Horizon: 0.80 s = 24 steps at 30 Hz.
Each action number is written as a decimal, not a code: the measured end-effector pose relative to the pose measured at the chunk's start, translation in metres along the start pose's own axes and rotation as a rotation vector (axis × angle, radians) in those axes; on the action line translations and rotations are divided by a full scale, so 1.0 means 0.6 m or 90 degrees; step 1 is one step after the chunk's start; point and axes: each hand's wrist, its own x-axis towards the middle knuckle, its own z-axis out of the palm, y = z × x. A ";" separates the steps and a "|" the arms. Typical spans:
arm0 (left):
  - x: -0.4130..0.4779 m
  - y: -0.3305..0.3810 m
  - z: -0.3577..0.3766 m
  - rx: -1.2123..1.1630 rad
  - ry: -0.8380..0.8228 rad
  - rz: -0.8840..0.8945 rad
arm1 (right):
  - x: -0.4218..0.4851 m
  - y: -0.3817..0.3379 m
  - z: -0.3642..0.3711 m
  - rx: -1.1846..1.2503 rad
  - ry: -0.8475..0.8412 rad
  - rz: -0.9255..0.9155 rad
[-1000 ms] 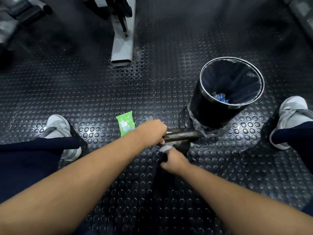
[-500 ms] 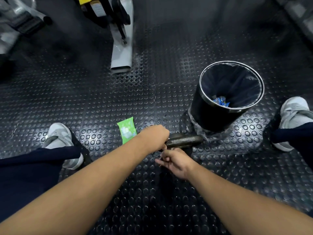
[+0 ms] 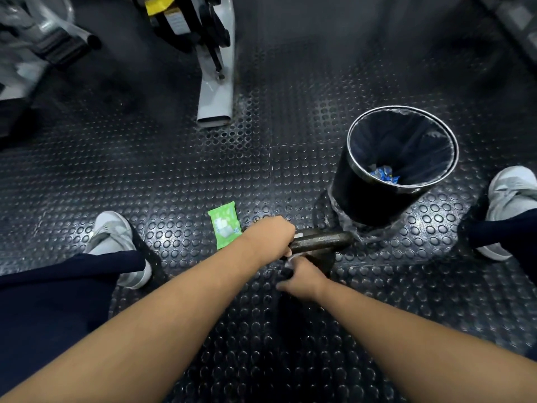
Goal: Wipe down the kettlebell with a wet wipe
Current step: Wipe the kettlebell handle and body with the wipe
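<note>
Against the frame half a second earlier, the right hand had moved up against the kettlebell, just under its handle, where before it sat a little lower and apart from it with fingers spread. A bit of white wipe now showed at its fingertips; in that earlier frame no wipe was visible there. The left hand had kept its place on the handle. The view had tipped up slightly, bringing more of the gym machine's black and yellow parts into sight.

Left of the left hand, a green wipe pack lay flat on the studded floor, just beside the wrist. The left hand was closed in a fist around the near end of the dark handle, knuckles up. The rest of the handle stuck out to the right of that fist, reaching toward the foot of the bin. The right hand sat just below and right of the left, fingers curled and pressed to the kettlebell's body with the wipe bunched under them; how tightly it gripped the wipe could not be told. Beyond the right hand, the bin stood upright with a blue wrapper inside.
</note>
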 end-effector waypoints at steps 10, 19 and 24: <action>0.003 0.003 -0.001 0.018 0.008 -0.011 | -0.012 -0.011 -0.006 0.736 -0.058 0.096; 0.003 0.004 -0.006 0.001 -0.019 -0.017 | -0.006 0.013 -0.027 -0.286 -0.006 -0.051; 0.004 0.002 -0.001 0.000 -0.016 -0.015 | -0.014 -0.007 -0.011 0.475 -0.094 0.042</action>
